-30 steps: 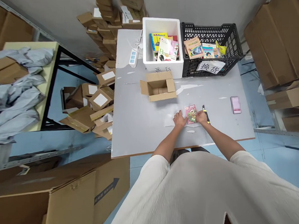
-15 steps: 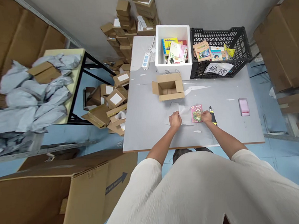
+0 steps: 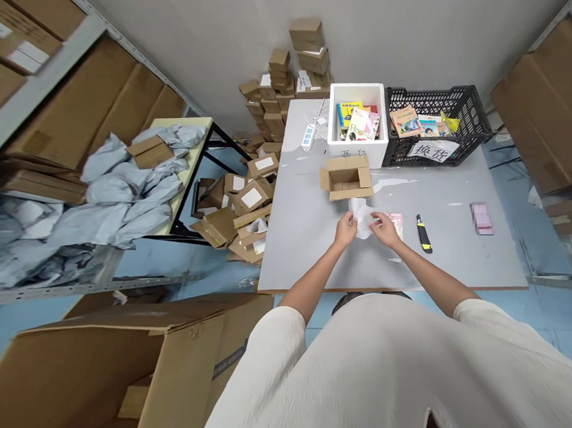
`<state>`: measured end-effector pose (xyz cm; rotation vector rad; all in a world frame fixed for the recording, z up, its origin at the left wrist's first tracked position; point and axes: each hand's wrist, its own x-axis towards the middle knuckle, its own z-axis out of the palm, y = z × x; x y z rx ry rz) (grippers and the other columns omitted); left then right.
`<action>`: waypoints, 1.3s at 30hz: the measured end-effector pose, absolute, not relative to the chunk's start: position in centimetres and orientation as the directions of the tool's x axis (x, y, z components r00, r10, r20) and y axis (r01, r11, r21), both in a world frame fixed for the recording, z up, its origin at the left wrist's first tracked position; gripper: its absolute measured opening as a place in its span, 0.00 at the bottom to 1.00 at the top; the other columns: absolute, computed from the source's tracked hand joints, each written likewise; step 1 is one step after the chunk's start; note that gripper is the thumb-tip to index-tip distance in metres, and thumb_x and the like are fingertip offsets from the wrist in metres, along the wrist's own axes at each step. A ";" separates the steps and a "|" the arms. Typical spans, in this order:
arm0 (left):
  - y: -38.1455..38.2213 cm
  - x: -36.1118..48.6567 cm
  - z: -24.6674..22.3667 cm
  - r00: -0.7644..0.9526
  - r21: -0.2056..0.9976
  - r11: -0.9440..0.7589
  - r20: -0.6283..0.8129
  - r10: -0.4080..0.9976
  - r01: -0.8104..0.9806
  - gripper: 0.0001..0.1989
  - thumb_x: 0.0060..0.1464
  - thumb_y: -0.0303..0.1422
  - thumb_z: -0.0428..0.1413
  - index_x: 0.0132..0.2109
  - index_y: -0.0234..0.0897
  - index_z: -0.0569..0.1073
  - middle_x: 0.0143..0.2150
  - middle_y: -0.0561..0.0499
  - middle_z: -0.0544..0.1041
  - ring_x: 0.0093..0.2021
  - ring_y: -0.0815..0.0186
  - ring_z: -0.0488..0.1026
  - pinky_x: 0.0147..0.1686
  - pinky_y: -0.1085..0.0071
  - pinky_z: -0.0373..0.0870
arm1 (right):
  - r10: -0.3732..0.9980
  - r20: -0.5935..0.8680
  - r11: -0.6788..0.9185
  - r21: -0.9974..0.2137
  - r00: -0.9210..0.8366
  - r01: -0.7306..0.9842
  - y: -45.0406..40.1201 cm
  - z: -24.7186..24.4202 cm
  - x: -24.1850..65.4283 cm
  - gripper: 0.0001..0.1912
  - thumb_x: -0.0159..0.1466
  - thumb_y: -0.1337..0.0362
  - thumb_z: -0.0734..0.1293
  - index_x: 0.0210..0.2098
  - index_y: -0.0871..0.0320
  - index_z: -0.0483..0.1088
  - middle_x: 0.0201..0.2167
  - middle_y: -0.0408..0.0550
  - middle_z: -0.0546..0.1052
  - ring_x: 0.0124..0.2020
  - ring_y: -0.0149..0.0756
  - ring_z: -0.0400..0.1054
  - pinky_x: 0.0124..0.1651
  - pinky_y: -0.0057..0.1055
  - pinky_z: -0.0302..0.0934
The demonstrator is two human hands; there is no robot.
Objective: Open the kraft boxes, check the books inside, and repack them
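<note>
A crumpled sheet of thin white paper point(image 3: 361, 216) is held up between my hands, just in front of the open cardboard box point(image 3: 349, 177). My left hand point(image 3: 346, 229) is closed on the paper's left side. My right hand point(image 3: 384, 228) pinches its right side. Partly hidden behind my right hand, a small pink book point(image 3: 396, 221) lies flat on the table. To the right of it rests a black and yellow utility knife point(image 3: 424, 234).
A white foam box point(image 3: 358, 149) and a black plastic crate point(image 3: 468, 128), both holding books, stand at the table's back. A pink packet point(image 3: 482, 218) lies at right. Cartons point(image 3: 251, 196) are piled left of the table; grey parcels point(image 3: 116, 184) cover a side table.
My right hand has let go of the pink book and moved left to the white paper. Both hands now hold the paper, which is lifted and gathered. The view has shifted left.
</note>
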<state>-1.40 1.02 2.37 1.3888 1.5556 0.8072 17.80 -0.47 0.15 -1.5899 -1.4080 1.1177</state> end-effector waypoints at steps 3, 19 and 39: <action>2.1 -1.6 3.6 0.064 0.946 0.173 -0.198 0.978 0.275 0.10 0.65 0.25 0.53 0.46 0.38 0.78 0.45 0.48 0.85 0.48 0.61 0.81 0.53 0.67 0.75 | 0.982 -0.159 -0.126 -0.955 -0.103 0.269 0.3 2.0 15.6 0.24 0.61 0.47 0.72 0.52 0.53 0.76 0.54 0.51 0.82 0.46 0.42 0.77 0.51 0.40 0.73; 6.1 -4.6 6.5 -0.257 0.942 0.144 -0.065 0.964 0.302 0.17 0.67 0.31 0.57 0.61 0.44 0.74 0.63 0.44 0.77 0.64 0.57 0.75 0.66 0.60 0.70 | 0.999 0.005 -0.009 -0.959 0.048 0.282 14.1 6.8 11.7 0.19 0.65 0.59 0.67 0.54 0.56 0.71 0.49 0.55 0.84 0.50 0.47 0.78 0.51 0.37 0.72; 5.5 -5.6 3.0 -0.150 0.873 0.191 -0.137 0.979 0.448 0.14 0.65 0.25 0.58 0.55 0.41 0.78 0.61 0.43 0.76 0.66 0.56 0.74 0.70 0.57 0.69 | 0.846 -0.167 0.379 -0.481 -0.507 0.790 17.8 2.2 10.8 0.25 0.65 0.75 0.64 0.56 0.53 0.82 0.57 0.53 0.83 0.59 0.49 0.73 0.65 0.41 0.61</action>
